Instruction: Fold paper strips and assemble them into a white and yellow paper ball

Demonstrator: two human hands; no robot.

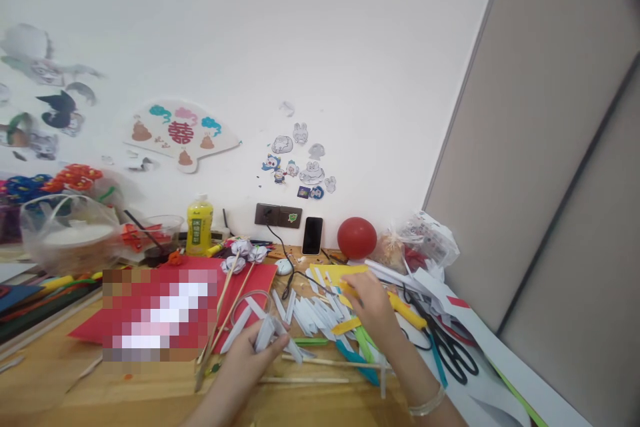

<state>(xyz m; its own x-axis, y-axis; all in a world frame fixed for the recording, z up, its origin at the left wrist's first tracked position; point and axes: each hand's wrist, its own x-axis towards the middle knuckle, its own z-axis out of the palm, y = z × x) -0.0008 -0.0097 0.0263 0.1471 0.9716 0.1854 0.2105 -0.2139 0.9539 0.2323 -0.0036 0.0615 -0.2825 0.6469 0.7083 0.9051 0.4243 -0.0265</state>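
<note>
My left hand (253, 350) is closed around a small bunch of folded white paper strips (267, 332), with the ends sticking out past the thumb. My right hand (373, 303) reaches over a yellow sheet (333, 273), thumb and fingers apart; I see nothing held in it. Between the two hands lies a loose pile of white paper strips (310, 317). Thin wooden sticks (320, 361), a teal strip (360, 363) and yellow and green pieces lie just below the pile. Left of it, white crumpled paper flowers (243, 253) on sticks rest on a red sheet (255, 277).
At the back stand a yellow bottle (200, 225), a phone (313, 235) leaning on the wall and a red balloon (357, 238). Black-handled scissors (457, 353) and a yellow tool (407, 310) lie at right. A cable (285, 247) hangs from the wall socket.
</note>
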